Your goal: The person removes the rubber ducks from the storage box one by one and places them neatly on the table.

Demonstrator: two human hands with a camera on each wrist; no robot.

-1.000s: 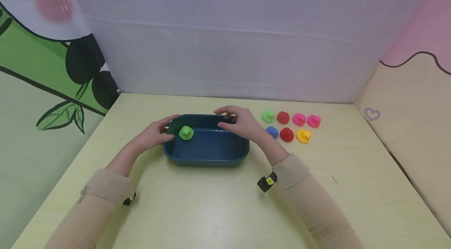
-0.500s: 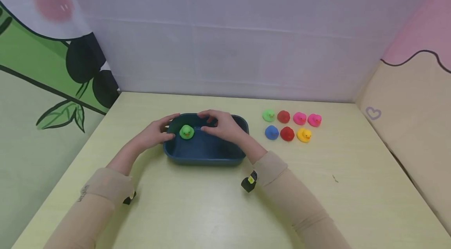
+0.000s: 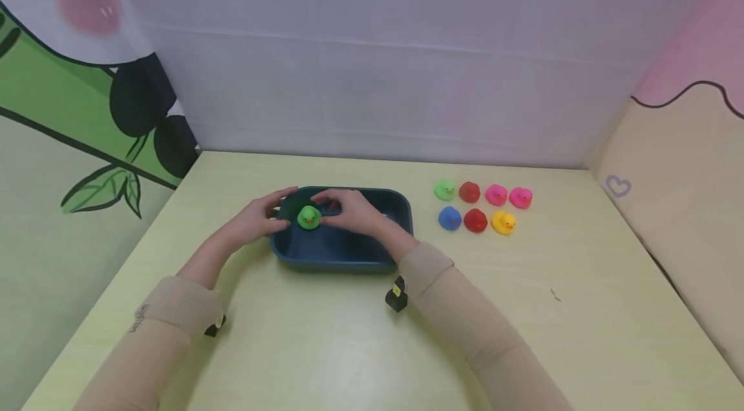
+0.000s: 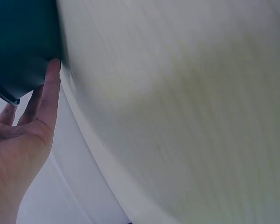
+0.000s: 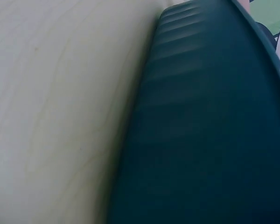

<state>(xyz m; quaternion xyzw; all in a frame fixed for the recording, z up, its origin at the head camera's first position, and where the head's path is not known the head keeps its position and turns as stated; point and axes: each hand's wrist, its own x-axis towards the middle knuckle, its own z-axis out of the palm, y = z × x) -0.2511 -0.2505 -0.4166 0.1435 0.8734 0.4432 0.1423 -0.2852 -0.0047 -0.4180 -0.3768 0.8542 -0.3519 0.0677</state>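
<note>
A dark blue rectangular basin (image 3: pixel 343 264) stands on the table, with a green toy duck (image 3: pixel 309 218) inside near its left end. My left hand (image 3: pixel 254 222) grips the basin's left end, thumb over the rim and fingers outside it. The left wrist view shows those fingers (image 4: pixel 51 93) against the basin's outer wall. Over the inside of the basin, my right hand (image 3: pixel 354 212) has its thumb and forefinger parted at the right and back of the green duck. The thumb tip looks close to or touching the duck. In the right wrist view, the basin's side (image 5: pixel 191 121) hides the right hand.
Several toy ducks stand in two rows right of the basin: a light green duck (image 3: pixel 444 190), a blue duck (image 3: pixel 450 218), a yellow duck (image 3: pixel 503 222), and red and pink ones. A wall of pale cloth (image 3: pixel 378 94) rises behind the table (image 3: pixel 349 346).
My right hand has moved left from the basin's far right rim to the green duck, uncovering the blue duck. The left hand and green duck have stayed in place.
</note>
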